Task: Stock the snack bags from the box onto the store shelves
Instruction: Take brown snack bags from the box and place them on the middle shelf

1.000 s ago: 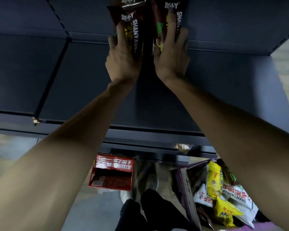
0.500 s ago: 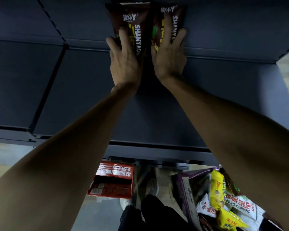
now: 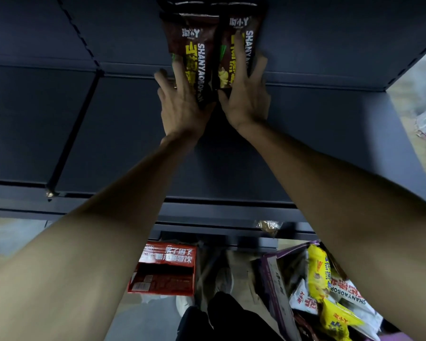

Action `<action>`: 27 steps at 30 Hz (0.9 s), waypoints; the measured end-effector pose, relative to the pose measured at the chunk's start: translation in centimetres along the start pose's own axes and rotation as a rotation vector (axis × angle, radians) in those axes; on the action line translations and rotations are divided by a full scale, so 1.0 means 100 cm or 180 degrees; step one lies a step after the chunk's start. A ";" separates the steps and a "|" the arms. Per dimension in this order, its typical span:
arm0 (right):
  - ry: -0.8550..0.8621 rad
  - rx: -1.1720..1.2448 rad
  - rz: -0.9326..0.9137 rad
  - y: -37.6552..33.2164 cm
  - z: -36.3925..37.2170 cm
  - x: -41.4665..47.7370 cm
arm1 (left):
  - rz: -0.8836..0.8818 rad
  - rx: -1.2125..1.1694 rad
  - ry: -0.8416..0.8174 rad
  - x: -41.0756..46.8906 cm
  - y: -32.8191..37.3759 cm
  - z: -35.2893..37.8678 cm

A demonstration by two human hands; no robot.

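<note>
1. The left hand [image 3: 181, 107] reaches up to the left brown snack bag [image 3: 194, 45]. Its fingers [image 3: 177, 70] are straight and spread, pressing flat on the bag's lower part. The bag's bottom corner covers the thumb side, so I cannot tell where the thumb lies.
2. The right hand [image 3: 246, 102] lies flat on the right brown snack bag [image 3: 240, 30], its fingers released and fanned across the front and the thumb just below the bag's bottom edge.
3. The two bags touch side by side at the upper dark shelf [image 3: 330, 57], and their lower ends overlap its front edge.
4. Lower right, the open purple box [image 3: 276, 279] holds a yellow bag [image 3: 317, 271] and a white bag [image 3: 349, 296], among others.
5. A red carton [image 3: 165, 274] lies on the floor below the shelves, left of the box.
</note>
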State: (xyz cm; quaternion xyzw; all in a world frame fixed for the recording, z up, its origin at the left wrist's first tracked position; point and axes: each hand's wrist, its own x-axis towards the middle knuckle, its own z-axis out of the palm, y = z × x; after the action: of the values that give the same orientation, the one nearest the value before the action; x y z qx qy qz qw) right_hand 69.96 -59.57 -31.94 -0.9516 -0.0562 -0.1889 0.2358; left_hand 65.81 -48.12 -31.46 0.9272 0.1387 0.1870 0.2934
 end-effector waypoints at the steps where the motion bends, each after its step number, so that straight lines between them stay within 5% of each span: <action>1: 0.0010 -0.0025 -0.0002 -0.001 -0.003 -0.004 | -0.0018 0.0020 -0.0024 -0.004 -0.002 -0.003; 15: -0.0625 -0.0684 -0.0014 -0.035 -0.064 -0.066 | 0.0515 0.0909 -0.0817 -0.058 -0.016 -0.108; 27: -0.0548 -0.0710 0.0367 -0.040 -0.134 -0.132 | 0.1400 0.1199 -0.0966 -0.091 0.009 -0.134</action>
State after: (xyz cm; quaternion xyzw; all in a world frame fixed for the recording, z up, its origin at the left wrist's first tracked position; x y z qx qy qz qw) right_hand 52.56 -62.57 -24.38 -0.9862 0.0000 -0.0978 0.1334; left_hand 52.05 -45.53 -23.17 0.9902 -0.0780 0.0767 0.0866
